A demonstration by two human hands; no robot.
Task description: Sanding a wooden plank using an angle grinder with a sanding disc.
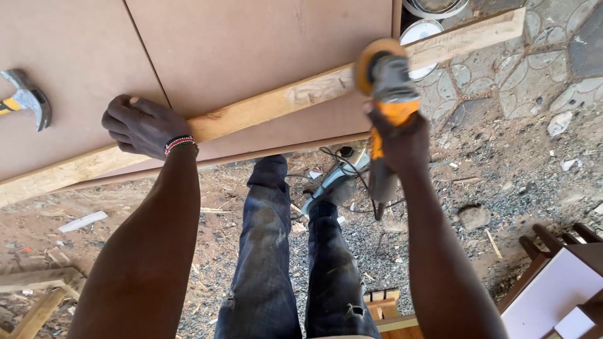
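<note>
Head | step: sanding plank [264,108] near board [251,50] front edge | left hand [143,125] flat, pinning plank | right hand [402,135] clenched on grinder [386,81] | next likely needs steady disc pressure.

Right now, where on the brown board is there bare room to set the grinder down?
Bare board lies between the claw hammer and the left hand, and above the long wooden plank on the right brown panel. It is crowded where the right hand holds the orange angle grinder on the plank.

Even, soft daylight, faint shadows, sharp centre, slight blur at edges.
</note>
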